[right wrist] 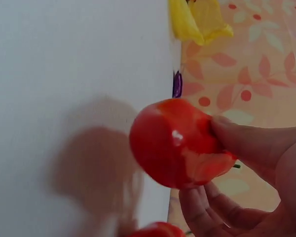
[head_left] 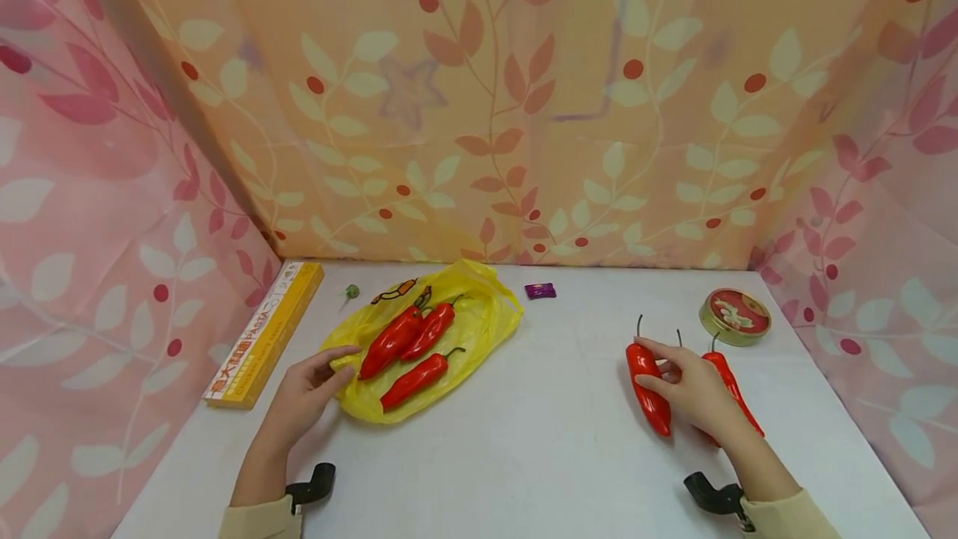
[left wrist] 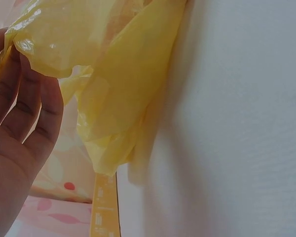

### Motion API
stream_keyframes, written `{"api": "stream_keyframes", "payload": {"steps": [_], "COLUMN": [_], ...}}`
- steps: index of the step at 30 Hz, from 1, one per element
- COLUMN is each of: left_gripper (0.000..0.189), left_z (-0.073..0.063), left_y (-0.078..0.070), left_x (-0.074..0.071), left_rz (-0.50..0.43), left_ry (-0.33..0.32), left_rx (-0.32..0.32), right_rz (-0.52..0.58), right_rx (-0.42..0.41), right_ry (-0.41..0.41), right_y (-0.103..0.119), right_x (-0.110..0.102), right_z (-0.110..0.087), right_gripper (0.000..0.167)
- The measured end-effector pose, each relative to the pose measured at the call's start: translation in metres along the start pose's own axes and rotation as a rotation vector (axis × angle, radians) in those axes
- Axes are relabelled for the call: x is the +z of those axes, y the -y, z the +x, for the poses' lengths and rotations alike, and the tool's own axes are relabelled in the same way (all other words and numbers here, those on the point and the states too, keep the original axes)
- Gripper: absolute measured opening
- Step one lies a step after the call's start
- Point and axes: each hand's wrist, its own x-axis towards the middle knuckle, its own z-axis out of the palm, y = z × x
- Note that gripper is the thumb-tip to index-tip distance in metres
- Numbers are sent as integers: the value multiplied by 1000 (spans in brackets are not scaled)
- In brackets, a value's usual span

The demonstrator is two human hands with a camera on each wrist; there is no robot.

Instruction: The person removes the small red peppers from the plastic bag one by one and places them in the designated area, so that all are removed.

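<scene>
In the head view a yellow plastic bag (head_left: 479, 331) lies spread on the table, with three red chili peppers (head_left: 414, 381) on it. My left hand (head_left: 299, 398) pinches the bag's near left edge between thumb and fingers; the left wrist view shows the bag (left wrist: 123, 89) rising from that hand (left wrist: 19, 123). On the right, my right hand (head_left: 692, 385) grips a red chili pepper (head_left: 649, 393) by its upper part, stem pointing away. In the right wrist view this pepper (right wrist: 172, 143) is held off the table. Two more peppers (head_left: 733, 385) lie beneath and beside that hand, one mostly hidden.
A yellow pasta box (head_left: 280, 331) lies along the left side. Behind the bag are a small green-topped lollipop (head_left: 352, 292) and a purple wrapped candy (head_left: 540, 290). A round red and gold tin (head_left: 736, 316) stands at the back right. Patterned curtains border the table.
</scene>
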Motion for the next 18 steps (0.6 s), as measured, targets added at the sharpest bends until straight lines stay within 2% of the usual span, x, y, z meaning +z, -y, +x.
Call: {"api": "stream_keyframes", "payload": {"steps": [7,11,18], "left_gripper": [39,39,39], "left_z": [0,0,1], "left_y": [0,1,1], "left_x": [0,0,0], "left_rz": [-3,-7,1], "left_ry": [7,7,15], "left_rx": [-14,-17,-23], "right_rz": [-137,-160,-154], "right_rx": [-8,11,35], "right_ry": [15,45,15], "right_y": [-12,-17,-24], "right_x": [-3,-4,-3], "right_z": [-2,-2,-4], "right_gripper": [63,62,62]}}
